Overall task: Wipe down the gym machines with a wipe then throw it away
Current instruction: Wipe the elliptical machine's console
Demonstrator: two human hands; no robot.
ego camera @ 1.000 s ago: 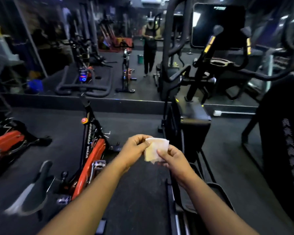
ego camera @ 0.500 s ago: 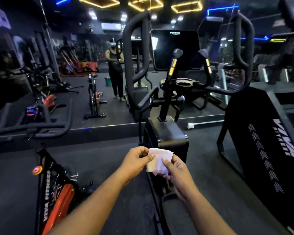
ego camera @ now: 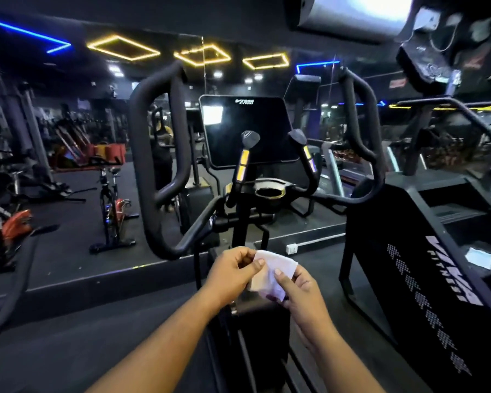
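Between the two hands, low in the head view, a white wipe (ego camera: 270, 275) is held up, partly folded and creased. Left hand (ego camera: 233, 272) pinches its left edge, thumb and curled fingers closed on the sheet. Right hand (ego camera: 302, 290) grips the lower right part, thumb on top and fingers curled beneath. The hands sit close together, joined only by the wipe.

Just beyond the hands stands a black elliptical trainer (ego camera: 250, 214). Its dark console screen (ego camera: 245, 130) rises above them, with two short yellow-banded grips (ego camera: 245, 163) below the screen and a cup holder (ego camera: 268, 192) between those. Tall looped handlebars (ego camera: 156, 154) rise on either side.

Right of the right hand, a black stair climber (ego camera: 425, 268) carries white lettering on its side panel. Left of the left hand and well apart, a spin bike (ego camera: 112, 205) shows in a wall mirror (ego camera: 68, 137). Black rubber floor (ego camera: 68, 336) lies under the forearms.
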